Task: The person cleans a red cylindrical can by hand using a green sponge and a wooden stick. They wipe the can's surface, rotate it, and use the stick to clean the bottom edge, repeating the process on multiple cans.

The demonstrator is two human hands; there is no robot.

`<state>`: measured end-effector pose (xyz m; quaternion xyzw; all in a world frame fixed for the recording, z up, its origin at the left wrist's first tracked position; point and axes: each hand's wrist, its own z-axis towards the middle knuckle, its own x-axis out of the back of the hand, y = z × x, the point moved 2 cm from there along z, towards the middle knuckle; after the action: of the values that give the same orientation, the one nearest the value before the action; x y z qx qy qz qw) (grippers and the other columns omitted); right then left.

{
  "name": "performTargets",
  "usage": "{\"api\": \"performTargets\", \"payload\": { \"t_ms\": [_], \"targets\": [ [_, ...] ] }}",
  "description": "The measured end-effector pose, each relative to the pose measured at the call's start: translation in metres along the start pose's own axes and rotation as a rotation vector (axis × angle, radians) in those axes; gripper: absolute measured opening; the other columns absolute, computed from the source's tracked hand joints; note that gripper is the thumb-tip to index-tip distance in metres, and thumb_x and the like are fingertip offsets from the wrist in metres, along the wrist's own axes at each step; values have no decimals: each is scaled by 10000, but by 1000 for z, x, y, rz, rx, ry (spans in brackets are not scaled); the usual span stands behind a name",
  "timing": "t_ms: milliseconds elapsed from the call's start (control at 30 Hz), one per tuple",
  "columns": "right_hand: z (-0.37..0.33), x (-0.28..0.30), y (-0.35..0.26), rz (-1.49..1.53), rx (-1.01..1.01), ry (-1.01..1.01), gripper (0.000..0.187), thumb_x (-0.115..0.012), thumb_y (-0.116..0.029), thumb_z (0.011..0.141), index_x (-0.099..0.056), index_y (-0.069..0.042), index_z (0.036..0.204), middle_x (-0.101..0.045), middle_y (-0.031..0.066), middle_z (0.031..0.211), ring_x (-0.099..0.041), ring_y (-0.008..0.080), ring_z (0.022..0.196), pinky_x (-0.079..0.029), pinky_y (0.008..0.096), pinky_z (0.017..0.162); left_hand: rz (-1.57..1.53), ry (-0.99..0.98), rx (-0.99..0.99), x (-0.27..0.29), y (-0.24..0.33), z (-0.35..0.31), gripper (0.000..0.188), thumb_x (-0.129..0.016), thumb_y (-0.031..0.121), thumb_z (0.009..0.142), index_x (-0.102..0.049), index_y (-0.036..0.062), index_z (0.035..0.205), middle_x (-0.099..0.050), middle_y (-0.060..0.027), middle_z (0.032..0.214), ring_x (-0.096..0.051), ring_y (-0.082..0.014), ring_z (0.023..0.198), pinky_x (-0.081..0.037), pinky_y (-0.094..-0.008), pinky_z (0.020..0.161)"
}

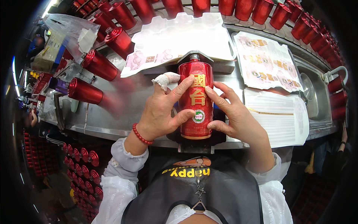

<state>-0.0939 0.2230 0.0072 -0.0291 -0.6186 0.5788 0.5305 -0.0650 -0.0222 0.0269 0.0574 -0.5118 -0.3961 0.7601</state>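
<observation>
Red and shiny, with gold lettering, the bottle (197,105) lies between both hands in a dark holder (220,135) at the middle of the near edge. The left hand (158,112) is spread wide, its thumb and a fingertip resting on the front of the bottle, the thumb just beside a round green-and-white mark (198,116). One of its fingers wears a white wrap (162,81) (and the wrist a red bead bracelet (141,137)). The right hand (235,115) is open too, thumb and fingertips touching the bottle's right side.

Beyond the hands, white label sheets (179,37) sit just past the bottle's neck. To the right are a printed sheet (266,61) and a paper stack (276,115), then a metal sink (315,97). Three red bottles (85,91) are at the left of the metal table (119,115), near a clear plastic bag (69,28). More bottles (244,9) line the far edge.
</observation>
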Motion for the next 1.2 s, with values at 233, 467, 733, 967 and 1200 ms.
{"api": "performTargets", "payload": {
  "t_ms": [233, 467, 733, 967, 1200],
  "targets": [
    [0, 1, 1, -32, 8, -6, 887, -829, -387, 823, -416, -169, 1577, -344, 207, 1574, -431, 413, 1401, -427, 465, 1125, 99, -37, -49, 4, 3, 8, 724, -760, 520, 869, -585, 138, 1459, -501, -163, 1264, -580, -298, 941, -528, -382, 837],
    [1, 3, -1, -17, 16, -5, 872, -823, -385, 831, -424, -147, 1570, -353, 218, 1570, -441, 414, 1393, -430, 461, 1121, 54, 61, -175, 6, 11, 15, 687, -730, 472, 897, -573, 123, 1467, -592, -197, 1332, -661, -316, 985, -553, -397, 818],
    [25, 51, -10, -215, 180, 223, 587, -724, 58, 824, -558, -25, 1382, -649, 207, 1293, -704, 322, 1059, -584, 379, 893, 211, -110, -235, 5, 16, 18, 706, -689, 475, 893, -541, 132, 1493, -697, -153, 1233, -639, -282, 696, -538, -391, 675],
    [141, 74, -9, -394, 300, -67, 242, -728, -178, 908, -603, -49, 1070, -670, 185, 831, -663, 385, 739, -524, 424, 645, 216, -217, -165, 8, 17, 19, 716, -730, 484, 886, -580, 38, 1426, -686, -202, 1263, -718, -363, 935, -582, -403, 802],
    [134, 73, -4, -18, 196, 22, 225, -728, -138, 879, -652, -25, 1058, -701, 132, 858, -678, 242, 751, -541, 334, 703, 78, -80, -245, 6, -4, 30, 712, -711, 500, 878, -567, 130, 1469, -697, -125, 885, -611, -272, 627, -520, -389, 611]
  ]
}}
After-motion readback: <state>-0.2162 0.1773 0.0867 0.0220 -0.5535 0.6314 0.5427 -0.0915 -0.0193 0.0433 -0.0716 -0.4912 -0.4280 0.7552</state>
